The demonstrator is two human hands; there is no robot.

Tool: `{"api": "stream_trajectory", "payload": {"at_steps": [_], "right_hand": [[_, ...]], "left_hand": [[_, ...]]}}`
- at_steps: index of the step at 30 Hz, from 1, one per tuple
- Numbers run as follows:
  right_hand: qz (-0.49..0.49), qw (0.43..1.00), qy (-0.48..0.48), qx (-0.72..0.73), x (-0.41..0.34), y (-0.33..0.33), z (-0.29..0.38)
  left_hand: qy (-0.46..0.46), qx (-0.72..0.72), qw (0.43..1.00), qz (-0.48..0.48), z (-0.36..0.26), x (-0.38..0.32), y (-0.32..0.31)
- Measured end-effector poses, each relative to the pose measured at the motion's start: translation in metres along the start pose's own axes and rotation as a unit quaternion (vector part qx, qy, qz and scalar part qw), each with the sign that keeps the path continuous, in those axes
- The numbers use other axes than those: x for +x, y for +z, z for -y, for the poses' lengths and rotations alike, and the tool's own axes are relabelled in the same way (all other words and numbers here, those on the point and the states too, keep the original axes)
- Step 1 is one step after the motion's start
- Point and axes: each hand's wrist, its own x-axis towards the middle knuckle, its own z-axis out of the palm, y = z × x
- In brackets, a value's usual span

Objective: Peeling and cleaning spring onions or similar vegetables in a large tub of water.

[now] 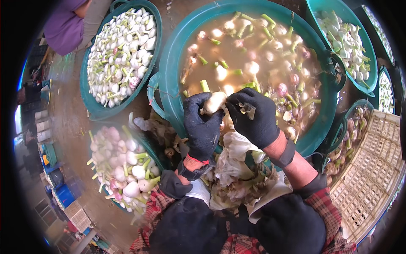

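In a black glove, my left hand (203, 127) grips a pale garlic bulb (214, 103) over the near side of a large green tub (171, 63). My right hand (253, 116), gloved alike, has its fingertips against the bulb's right side; a scrap of peeled skin (249, 111) clings to the back of its glove. Murky brown water (203, 41) fills the tub, with many garlic bulbs and cut green stems afloat, among them a purple-streaked bulb (281, 89). Loose garlic skins (236, 162) heap up between my knees, below the tub's rim.
White garlic fills a green tub (85, 85) at upper left, beside a person in purple (65, 27). Another garlic-filled tub (152, 149) stands by my left arm. To the right are a green basin (369, 60) of garlic and a cream plastic crate (364, 177).
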Motion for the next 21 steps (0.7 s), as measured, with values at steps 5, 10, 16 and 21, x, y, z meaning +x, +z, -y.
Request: {"api": "stream_trajectory", "payload": {"at_steps": [5, 10, 16, 21], "right_hand": [[0.005, 0.999, 0.022, 0.033, 0.001, 0.003, 0.001], [0.088, 0.967, 0.174, 0.164, 0.006, -0.013, -0.004], [0.011, 0.991, 0.131, -0.012, -0.005, -0.023, -0.073], [0.021, 0.995, 0.009, 0.101, 0.004, -0.032, -0.031]], "left_hand": [[0.072, 0.03, 0.997, 0.026, 0.004, 0.003, -0.005], [-0.076, -0.163, 0.976, 0.12, -0.005, 0.005, -0.013], [-0.119, -0.314, 0.918, 0.211, -0.009, 0.006, -0.029], [-0.203, -0.395, 0.87, 0.211, -0.003, 0.006, -0.031]]}}
